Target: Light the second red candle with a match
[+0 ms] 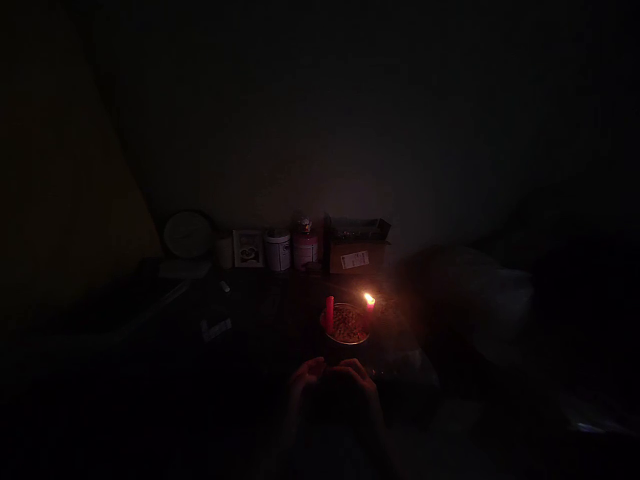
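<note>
Head view, very dark, most light coming from one flame. My left hand (306,375) and my right hand (357,375) are just on the near side of a shallow round dish (349,343), fingers bent inward toward each other; the dim light does not let me tell whether the fingertips meet or pinch anything, so the grip of both I cannot tell. Dish sits ahead of both hands, its rim catching the glow, filled with small reddish grains (347,324), kind unclear. Unlit red candle (329,315) upright at the dish's left side. Lit red candle (370,307) at the right side, flame bright, lower part lost in shadow. Farther back, a row of things along the wall: a pale round disc (188,235), a small framed picture (249,249), a white labelled jar (278,251), a pinkish labelled jar (305,253) and a cardboard box (340,264) with a white label (355,260), flaps up. Left of the dish, a pale angular piece (217,329), too dim to name.
</note>
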A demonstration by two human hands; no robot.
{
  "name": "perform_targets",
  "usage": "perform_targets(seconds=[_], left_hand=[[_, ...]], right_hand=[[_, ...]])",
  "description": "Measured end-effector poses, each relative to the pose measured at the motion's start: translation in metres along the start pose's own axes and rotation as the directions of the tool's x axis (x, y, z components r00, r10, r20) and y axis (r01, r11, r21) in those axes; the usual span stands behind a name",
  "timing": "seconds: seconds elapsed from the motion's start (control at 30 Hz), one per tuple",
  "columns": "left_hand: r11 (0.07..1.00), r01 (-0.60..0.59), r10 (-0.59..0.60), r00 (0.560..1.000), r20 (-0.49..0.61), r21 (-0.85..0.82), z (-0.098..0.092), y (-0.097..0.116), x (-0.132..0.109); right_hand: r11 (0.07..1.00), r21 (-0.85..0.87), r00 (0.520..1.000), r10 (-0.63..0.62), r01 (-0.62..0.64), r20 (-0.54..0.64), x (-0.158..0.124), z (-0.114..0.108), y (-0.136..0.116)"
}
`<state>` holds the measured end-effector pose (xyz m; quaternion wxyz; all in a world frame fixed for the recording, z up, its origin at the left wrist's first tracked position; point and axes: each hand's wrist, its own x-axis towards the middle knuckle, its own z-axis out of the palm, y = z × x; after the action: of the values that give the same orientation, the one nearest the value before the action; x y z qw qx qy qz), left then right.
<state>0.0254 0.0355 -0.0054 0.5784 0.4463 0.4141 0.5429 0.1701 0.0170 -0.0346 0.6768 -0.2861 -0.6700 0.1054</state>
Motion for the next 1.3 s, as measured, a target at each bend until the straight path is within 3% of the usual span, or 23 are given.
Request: perform_targets(seconds=[0.13, 0.43, 0.57, 0.73, 0.93, 1.3], left_hand=[[1.0, -0.007, 0.007, 1.0, -0.012, -0.007, -0.001, 0.0, 0.0], [0.99, -0.051, 0.078, 0.976, -0.204, 0.134, 0.005, -0.005, 0.019], [0.977, -0.056, 0.095, 0.978, -0.187, 0.205, 0.002, 0.003, 0.009], [0.971, -0.056, 0.094, 0.983, -0.159, 0.233, 0.004, 0.01, 0.0], [0.977, -0.041, 0.072, 0.987, -0.143, 0.21, 0.008, 0.01, -0.008], [0.992, -0.04, 0.051, 0.995, -0.089, 0.116, 0.007, 0.002, 0.0]], right_hand=[[0.999, -0.025, 0.999, -0.042, 0.042, -0.019, 0.002, -0.004, -0.003], [0.997, -0.071, 1.0, 0.01, -0.011, -0.014, 0.004, -0.009, 0.01], [0.999, -0.024, 0.999, 0.03, -0.03, 0.016, 0.003, -0.01, 0.002], [0.968, 0.095, 0.97, 0.238, -0.233, -0.042, -0.001, -0.004, 0.002], [0.964, 0.155, 0.974, 0.224, -0.214, -0.047, -0.002, -0.005, 0.013], [0.854, 0.415, 0.937, 0.35, -0.313, -0.015, 0.005, -0.005, -0.009]])
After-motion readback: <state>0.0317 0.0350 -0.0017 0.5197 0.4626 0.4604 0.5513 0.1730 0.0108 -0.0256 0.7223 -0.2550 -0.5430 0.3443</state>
